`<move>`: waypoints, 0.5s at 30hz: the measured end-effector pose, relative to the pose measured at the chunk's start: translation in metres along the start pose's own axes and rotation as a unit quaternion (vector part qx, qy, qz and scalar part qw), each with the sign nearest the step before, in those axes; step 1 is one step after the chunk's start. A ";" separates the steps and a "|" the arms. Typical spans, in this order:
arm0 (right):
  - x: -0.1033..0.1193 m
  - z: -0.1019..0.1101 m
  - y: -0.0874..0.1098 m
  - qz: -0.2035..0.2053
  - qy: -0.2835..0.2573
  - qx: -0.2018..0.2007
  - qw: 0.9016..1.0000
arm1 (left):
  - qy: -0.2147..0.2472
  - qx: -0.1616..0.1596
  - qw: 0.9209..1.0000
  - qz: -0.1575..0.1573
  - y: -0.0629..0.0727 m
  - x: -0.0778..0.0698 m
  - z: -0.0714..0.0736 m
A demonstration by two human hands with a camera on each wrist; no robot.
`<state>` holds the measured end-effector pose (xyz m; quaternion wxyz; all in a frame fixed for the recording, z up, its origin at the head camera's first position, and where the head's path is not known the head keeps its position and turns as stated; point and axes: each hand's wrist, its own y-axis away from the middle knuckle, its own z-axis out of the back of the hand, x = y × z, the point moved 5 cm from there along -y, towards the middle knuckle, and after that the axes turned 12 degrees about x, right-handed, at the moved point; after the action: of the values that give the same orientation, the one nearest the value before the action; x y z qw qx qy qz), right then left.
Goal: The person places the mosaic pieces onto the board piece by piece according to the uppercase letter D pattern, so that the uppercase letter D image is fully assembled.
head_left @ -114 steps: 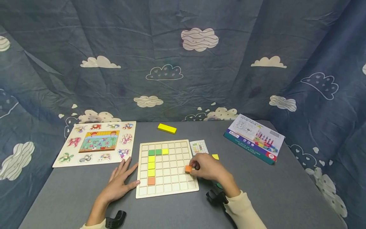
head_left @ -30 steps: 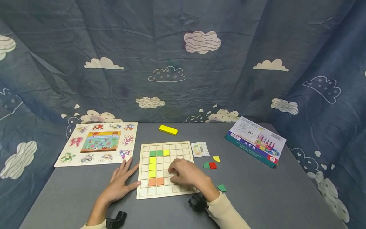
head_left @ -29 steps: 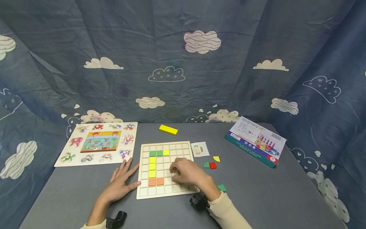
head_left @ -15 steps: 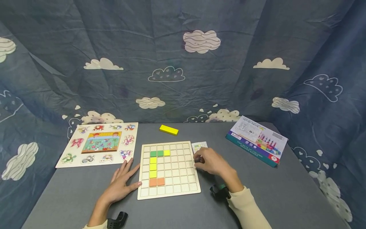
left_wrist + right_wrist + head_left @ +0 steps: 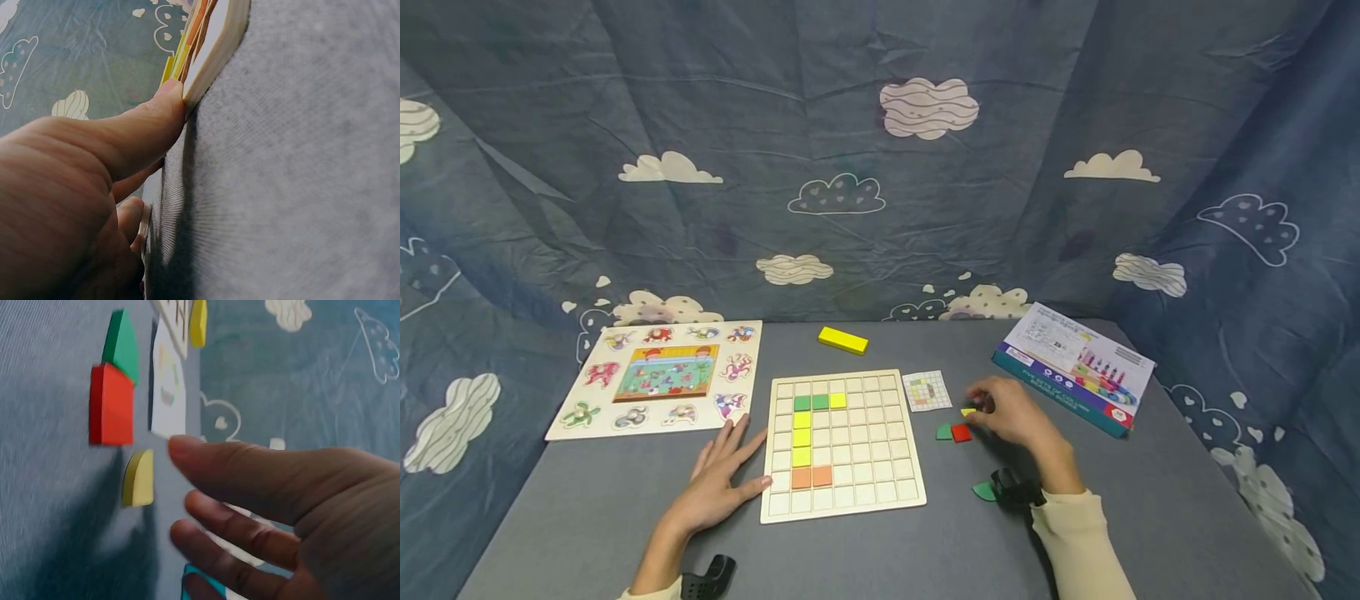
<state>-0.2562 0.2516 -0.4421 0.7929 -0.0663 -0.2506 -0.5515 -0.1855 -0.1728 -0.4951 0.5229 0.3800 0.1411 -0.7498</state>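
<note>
My left hand (image 5: 715, 483) lies with fingers spread on the table, its thumb touching the left edge of the wooden grid board (image 5: 871, 497). In the left wrist view the thumb (image 5: 147, 128) meets the board's edge. On the board sit green tiles (image 5: 811, 402), yellow tiles (image 5: 802, 437) and two orange tiles (image 5: 812, 477). My right hand (image 5: 1011, 412) hovers over a yellow rounded piece (image 5: 140, 478), thumb and fingers parted around it without contact in the right wrist view. Beside it lie a red square tile (image 5: 112, 405) and a green quarter-round piece (image 5: 120, 345).
A pattern card (image 5: 927, 391) lies right of the board. Another green quarter-round piece (image 5: 984, 492) is near the right wrist. A yellow bar (image 5: 842, 340) lies behind the board, a picture puzzle (image 5: 580, 417) to the left, and a game box (image 5: 1075, 367) at the back right.
My right hand has moved right, off the board and past the card, to the yellow rounded piece. A second orange tile now sits beside the first. My left hand has stayed in place.
</note>
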 end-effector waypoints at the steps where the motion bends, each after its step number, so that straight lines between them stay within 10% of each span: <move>1: -0.003 -0.001 0.000 -0.005 0.000 0.001 1.000 | 0.000 -0.001 1.000 0.000 0.000 0.000 0.000; 15: -0.019 -0.011 -0.002 -0.023 -0.005 0.036 0.999 | 0.004 0.000 1.000 -0.002 0.000 -0.001 0.000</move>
<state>-0.2597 0.2626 -0.4612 0.7808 -0.0348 -0.2757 -0.5596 -0.1854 -0.1725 -0.4942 0.5213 0.3824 0.1438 -0.7492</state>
